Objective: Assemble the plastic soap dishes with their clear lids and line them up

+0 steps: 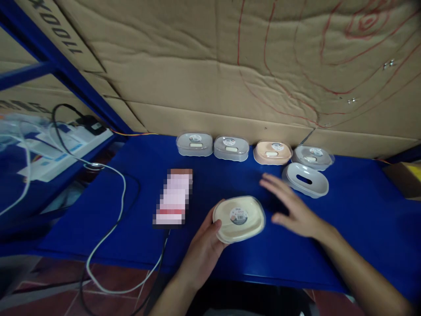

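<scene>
My left hand (207, 245) grips a cream-coloured oval box (251, 219) by its left end, thumb on top. The box has a clear cover and a round label with a barcode, and it is held above the blue table. To the right of the box, my right hand (289, 210) is open with fingers spread, touching nothing. Just beyond its fingers lies a light grey oval dish (317, 183) with a slot in its middle.
Along the cardboard at the back of the blue table (108, 206) stand several lidded boxes, one of them peach (272, 159). A phone (174, 197) with a cable (123, 188) lies at the left, near a power strip (72, 153).
</scene>
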`<action>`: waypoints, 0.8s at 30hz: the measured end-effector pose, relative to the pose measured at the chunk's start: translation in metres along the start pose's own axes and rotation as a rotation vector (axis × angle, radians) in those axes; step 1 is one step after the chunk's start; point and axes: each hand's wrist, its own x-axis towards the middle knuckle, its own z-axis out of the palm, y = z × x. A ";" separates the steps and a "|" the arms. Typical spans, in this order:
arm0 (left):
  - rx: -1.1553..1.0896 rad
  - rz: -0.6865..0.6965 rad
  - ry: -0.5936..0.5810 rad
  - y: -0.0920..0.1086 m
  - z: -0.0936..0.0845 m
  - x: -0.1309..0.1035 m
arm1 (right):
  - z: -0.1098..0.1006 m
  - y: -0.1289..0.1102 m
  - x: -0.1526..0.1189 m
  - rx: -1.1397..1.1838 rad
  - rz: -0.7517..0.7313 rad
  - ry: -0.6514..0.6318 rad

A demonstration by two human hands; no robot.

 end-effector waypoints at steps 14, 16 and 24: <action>0.075 0.056 0.056 0.008 0.006 -0.003 | 0.026 -0.034 0.005 0.016 -0.012 -0.194; 0.061 0.039 0.046 0.008 0.004 -0.002 | 0.030 -0.036 0.005 0.111 0.005 -0.152; 0.085 0.036 0.092 0.008 0.009 -0.005 | 0.021 0.008 0.003 0.020 0.128 0.178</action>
